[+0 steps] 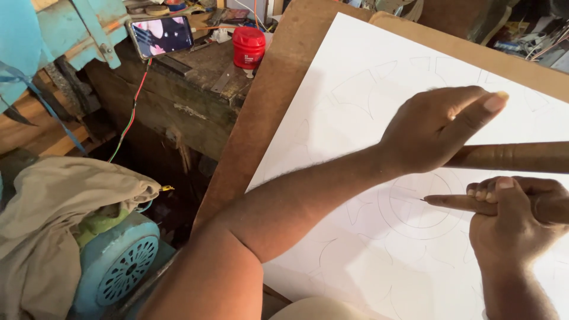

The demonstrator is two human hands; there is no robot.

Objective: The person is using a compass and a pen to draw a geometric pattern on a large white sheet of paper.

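The right hand has its fingers closed around a pencil, tip on the white sheet at the drawn circles, while the left hand grips a wooden rod lying across it, so tracing seems underway.

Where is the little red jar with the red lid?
In the head view, the small red plastic jar stands at the top, left of centre, on the dark wooden workbench, just right of the propped-up phone and beside the brown board's left edge.

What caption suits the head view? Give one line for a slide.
Left hand steadies a wooden rod on white paper while the right hand draws curved patterns with a pencil.
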